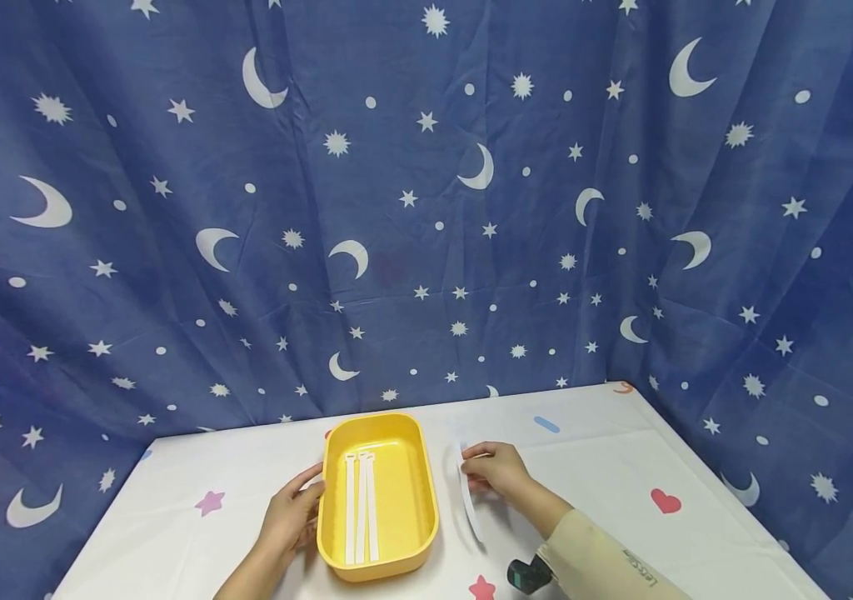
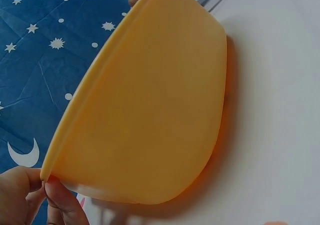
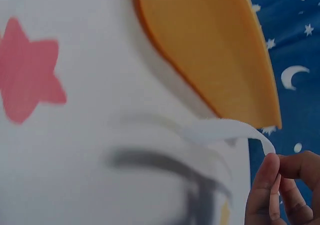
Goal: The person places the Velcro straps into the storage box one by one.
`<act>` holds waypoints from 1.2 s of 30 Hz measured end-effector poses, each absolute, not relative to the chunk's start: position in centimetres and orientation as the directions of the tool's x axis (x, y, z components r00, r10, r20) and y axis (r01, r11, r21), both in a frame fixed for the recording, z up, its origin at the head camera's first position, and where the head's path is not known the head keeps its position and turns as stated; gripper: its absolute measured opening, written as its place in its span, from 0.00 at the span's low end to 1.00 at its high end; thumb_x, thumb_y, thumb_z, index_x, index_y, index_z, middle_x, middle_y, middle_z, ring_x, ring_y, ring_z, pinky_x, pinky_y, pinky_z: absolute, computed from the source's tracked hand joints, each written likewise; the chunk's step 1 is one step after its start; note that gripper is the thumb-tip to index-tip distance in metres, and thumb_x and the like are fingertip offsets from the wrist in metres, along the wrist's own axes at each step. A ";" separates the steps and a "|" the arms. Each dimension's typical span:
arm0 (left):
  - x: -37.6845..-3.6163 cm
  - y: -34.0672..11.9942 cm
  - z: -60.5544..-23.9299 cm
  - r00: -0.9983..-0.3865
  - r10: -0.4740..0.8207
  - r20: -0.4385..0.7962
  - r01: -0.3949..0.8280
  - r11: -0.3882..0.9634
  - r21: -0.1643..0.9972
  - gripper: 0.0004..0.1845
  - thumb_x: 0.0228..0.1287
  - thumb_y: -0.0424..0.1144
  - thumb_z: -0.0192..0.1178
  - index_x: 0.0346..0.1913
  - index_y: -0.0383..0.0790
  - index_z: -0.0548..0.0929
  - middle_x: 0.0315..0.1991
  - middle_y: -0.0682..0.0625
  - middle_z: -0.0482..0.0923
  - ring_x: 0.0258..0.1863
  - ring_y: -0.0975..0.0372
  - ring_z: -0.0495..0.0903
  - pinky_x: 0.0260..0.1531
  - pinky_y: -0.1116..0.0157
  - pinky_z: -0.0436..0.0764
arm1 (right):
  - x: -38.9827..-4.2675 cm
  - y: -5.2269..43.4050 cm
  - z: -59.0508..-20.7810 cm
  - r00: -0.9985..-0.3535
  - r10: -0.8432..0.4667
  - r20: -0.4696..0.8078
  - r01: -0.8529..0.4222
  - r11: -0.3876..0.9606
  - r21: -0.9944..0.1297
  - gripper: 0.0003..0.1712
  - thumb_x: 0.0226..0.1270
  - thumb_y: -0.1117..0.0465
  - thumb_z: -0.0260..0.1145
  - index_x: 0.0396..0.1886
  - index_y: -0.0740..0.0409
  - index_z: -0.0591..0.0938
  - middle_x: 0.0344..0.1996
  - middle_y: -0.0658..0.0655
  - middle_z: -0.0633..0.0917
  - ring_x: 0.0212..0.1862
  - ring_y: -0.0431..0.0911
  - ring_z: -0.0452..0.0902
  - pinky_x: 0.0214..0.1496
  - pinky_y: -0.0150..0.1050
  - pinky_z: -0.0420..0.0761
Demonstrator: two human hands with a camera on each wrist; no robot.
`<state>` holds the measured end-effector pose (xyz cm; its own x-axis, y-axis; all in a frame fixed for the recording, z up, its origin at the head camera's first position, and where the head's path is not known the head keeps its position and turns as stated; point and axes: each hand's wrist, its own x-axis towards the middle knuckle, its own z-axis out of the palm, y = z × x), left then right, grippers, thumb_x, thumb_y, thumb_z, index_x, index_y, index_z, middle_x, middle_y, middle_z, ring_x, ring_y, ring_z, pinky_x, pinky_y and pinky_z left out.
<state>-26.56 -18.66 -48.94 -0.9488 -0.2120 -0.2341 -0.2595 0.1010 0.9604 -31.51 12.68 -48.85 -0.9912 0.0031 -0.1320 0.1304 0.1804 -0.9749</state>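
A yellow rectangular tub point(image 1: 407, 508) with rounded corners stands on the table. Inside it, toward its left side, lie three flat white straps point(image 1: 361, 508) with wider heads at their far ends. My left hand point(image 1: 293, 510) is at the tub's left side; in the left wrist view its thumb and fingers pinch the rim point(image 2: 70, 105). Right of the tub, my right hand point(image 1: 497, 468) pinches another white strap point(image 1: 469, 500) near one end. The strap's free length hangs toward me in a curve, casting a shadow on the cloth in the right wrist view.
A white tablecloth point(image 1: 591, 533) printed with a pink star point(image 1: 210, 502), a red heart point(image 1: 665, 501) and other shapes covers the table. Blue curtains point(image 1: 396, 250) with moons and stars hang behind and along the right side. A black device point(image 1: 530, 575) sits at my right wrist.
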 end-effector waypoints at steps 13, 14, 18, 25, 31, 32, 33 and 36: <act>-26.5 -18.7 -48.9 -0.951 -0.201 -0.235 -0.256 0.088 0.963 0.26 0.72 0.40 0.54 0.70 0.39 0.69 0.39 0.43 0.80 0.27 0.63 0.81 0.21 0.71 0.81 | -30.5 10.7 -46.5 -0.990 -0.079 -0.114 0.106 0.101 -0.989 0.17 0.54 0.70 0.69 0.44 0.75 0.81 0.26 0.55 0.83 0.27 0.42 0.81 0.30 0.35 0.86; -26.4 -18.7 -48.9 -0.950 -0.204 -0.238 -0.260 0.090 0.961 0.25 0.72 0.40 0.54 0.70 0.39 0.69 0.39 0.43 0.80 0.27 0.64 0.81 0.20 0.71 0.80 | -30.4 10.6 -46.5 -0.990 -0.087 -0.110 0.102 0.091 -0.991 0.17 0.54 0.71 0.68 0.44 0.75 0.81 0.26 0.55 0.83 0.27 0.42 0.81 0.30 0.35 0.86; -26.4 -18.7 -48.9 -0.947 -0.207 -0.245 -0.268 0.091 0.959 0.25 0.72 0.39 0.53 0.70 0.39 0.70 0.39 0.44 0.79 0.26 0.64 0.80 0.19 0.72 0.78 | -30.3 10.2 -46.1 -0.988 -0.110 -0.106 0.098 0.070 -0.993 0.17 0.54 0.71 0.68 0.44 0.75 0.81 0.26 0.55 0.83 0.27 0.42 0.80 0.31 0.36 0.87; -26.4 -18.7 -48.9 -0.949 -0.197 -0.246 -0.267 0.086 0.960 0.25 0.72 0.39 0.53 0.70 0.39 0.70 0.37 0.44 0.80 0.22 0.66 0.78 0.17 0.74 0.75 | -30.3 9.4 -45.7 -0.983 -0.140 -0.115 0.108 0.057 -0.992 0.14 0.55 0.71 0.69 0.42 0.72 0.82 0.26 0.54 0.82 0.27 0.41 0.80 0.32 0.35 0.87; -26.5 -18.7 -48.9 -0.952 -0.195 -0.236 -0.258 0.091 0.962 0.25 0.71 0.39 0.53 0.70 0.39 0.70 0.37 0.43 0.81 0.22 0.66 0.80 0.16 0.74 0.76 | -30.2 8.4 -45.2 -0.980 -0.163 -0.115 0.110 0.037 -0.993 0.14 0.55 0.71 0.69 0.42 0.72 0.82 0.26 0.53 0.82 0.27 0.41 0.80 0.33 0.36 0.87; -26.5 -18.7 -48.9 -0.952 -0.196 -0.237 -0.258 0.087 0.962 0.25 0.71 0.39 0.53 0.70 0.39 0.70 0.37 0.43 0.80 0.23 0.65 0.81 0.17 0.73 0.77 | -30.2 8.3 -45.2 -0.979 -0.166 -0.114 0.109 0.037 -0.993 0.14 0.55 0.71 0.69 0.42 0.72 0.82 0.26 0.53 0.82 0.27 0.41 0.80 0.33 0.36 0.87; -26.5 -18.7 -48.9 -0.951 -0.198 -0.237 -0.258 0.085 0.962 0.25 0.71 0.39 0.54 0.70 0.39 0.70 0.38 0.43 0.80 0.24 0.65 0.81 0.18 0.73 0.78 | -30.2 8.2 -45.1 -0.979 -0.170 -0.113 0.109 0.034 -0.994 0.14 0.55 0.71 0.69 0.42 0.72 0.82 0.26 0.52 0.82 0.27 0.40 0.80 0.33 0.36 0.87; -26.5 -18.7 -48.9 -0.948 -0.208 -0.240 -0.262 0.082 0.962 0.25 0.71 0.39 0.54 0.69 0.40 0.71 0.38 0.44 0.80 0.25 0.64 0.81 0.19 0.72 0.79 | -30.3 7.8 -45.0 -0.977 -0.179 -0.113 0.110 0.023 -0.994 0.14 0.55 0.72 0.68 0.42 0.73 0.82 0.25 0.53 0.82 0.26 0.40 0.80 0.33 0.36 0.87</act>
<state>-26.54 -18.65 -48.94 -0.9481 -0.2082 -0.2402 -0.2616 0.0819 0.9617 -30.27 7.78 -45.02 -0.9773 -0.1794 -0.1128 0.1104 0.0229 -0.9936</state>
